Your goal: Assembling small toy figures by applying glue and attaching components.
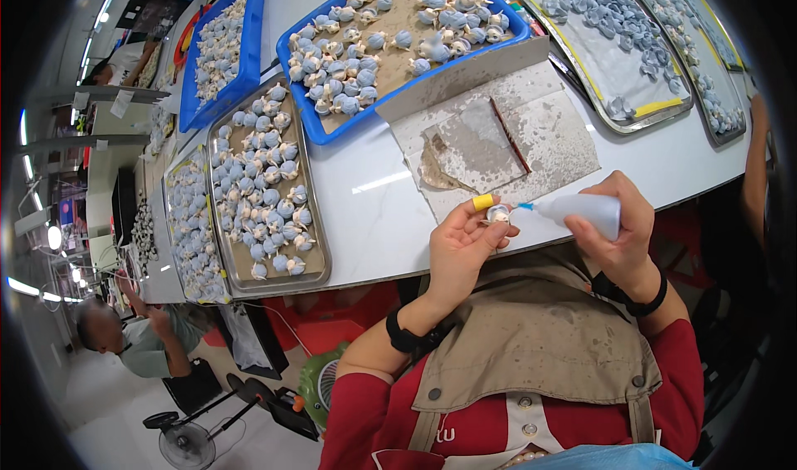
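Note:
My left hand [462, 247] is closed, its fingertips pinching a small round blue-and-cream figurine [498, 214]. Yellow tape [482, 202] wraps one of its fingers. A translucent squeeze bottle [588, 213] lies tilted sideways in my right hand [628, 236], fingers and thumb wrapped around it. The bottle's thin blue nozzle points left, close to the figurine; whether it touches cannot be made out. Just beyond both hands lies a stained cardboard sheet [558, 142] with a raised back flap, bearing a clear film and a thin dark red stick [510, 136].
Similar figurines fill a blue bin [310, 126], a metal tray [322, 277] and another blue bin [251, 42] to the left. Trays of blue-grey pieces [610, 13] stand at the back right. A person [154, 337] sits at left, near a fan [187, 447]; another person's arm [755, 167] shows far right.

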Demonstrator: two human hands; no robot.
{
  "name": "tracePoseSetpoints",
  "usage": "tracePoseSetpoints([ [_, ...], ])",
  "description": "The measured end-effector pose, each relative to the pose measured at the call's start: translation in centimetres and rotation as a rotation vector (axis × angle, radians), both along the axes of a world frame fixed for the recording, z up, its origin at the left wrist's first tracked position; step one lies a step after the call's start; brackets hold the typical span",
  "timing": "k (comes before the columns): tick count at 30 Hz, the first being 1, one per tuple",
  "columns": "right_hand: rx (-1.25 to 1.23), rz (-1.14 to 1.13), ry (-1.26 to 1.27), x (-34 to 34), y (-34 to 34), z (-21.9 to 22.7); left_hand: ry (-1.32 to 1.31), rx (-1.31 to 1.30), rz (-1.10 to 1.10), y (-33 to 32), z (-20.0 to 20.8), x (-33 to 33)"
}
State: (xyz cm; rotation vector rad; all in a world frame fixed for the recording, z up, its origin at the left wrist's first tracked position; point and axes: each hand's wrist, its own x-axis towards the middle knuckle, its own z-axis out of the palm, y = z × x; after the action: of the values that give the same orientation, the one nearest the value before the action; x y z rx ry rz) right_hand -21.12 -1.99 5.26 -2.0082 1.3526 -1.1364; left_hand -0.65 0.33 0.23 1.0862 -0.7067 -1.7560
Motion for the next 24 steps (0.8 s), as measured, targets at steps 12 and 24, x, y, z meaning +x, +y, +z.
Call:
tracePoseSetpoints([
  [12,0.107,-0.079,0.124,-3.7,-5.7,-1.9,0.112,-0.001,-0.026,-0.2,-0.2,1.0],
  [24,0.309,-0.041,0.313,-11.5,-10.5,0.3,0.052,0.003,-0.074,-0.4,-0.1,0.3],
])
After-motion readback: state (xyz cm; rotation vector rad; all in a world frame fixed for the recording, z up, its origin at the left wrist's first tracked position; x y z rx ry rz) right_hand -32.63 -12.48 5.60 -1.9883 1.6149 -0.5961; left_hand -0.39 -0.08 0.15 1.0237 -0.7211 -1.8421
